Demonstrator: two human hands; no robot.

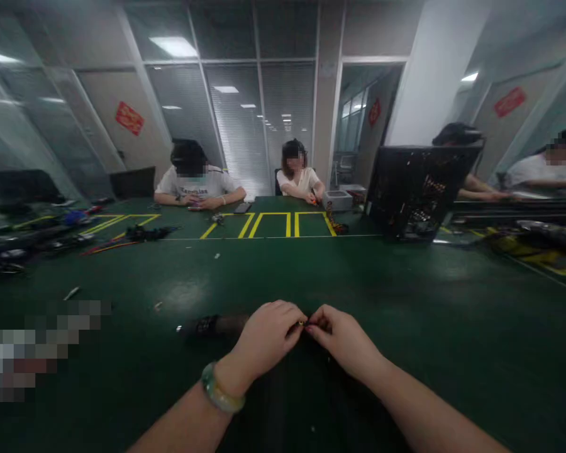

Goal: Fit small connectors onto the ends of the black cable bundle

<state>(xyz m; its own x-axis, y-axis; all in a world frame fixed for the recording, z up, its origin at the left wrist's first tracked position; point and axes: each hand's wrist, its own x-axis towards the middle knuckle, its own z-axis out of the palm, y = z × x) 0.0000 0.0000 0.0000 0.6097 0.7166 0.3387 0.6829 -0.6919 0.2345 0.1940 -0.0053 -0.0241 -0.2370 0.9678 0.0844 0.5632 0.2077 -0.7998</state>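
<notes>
Over the green table (245, 270), my left hand (272, 328) and my right hand (342, 336) meet fingertip to fingertip, both pinched closed. A tiny dark piece with a yellow part (302, 323) shows between them; it is too small to name. Behind my left hand lies a long dark object (205, 326) with a bright spot at its left end, partly hidden by the hand. A green bangle (221, 390) circles my left wrist.
Small bits, a pale sliver (72, 293) and a scrap (158, 306), lie to the left. Dark cables (146, 233) sit farther back. A tall black case (422, 192) stands back right, near a grey box (338, 201). Several people sit around the table.
</notes>
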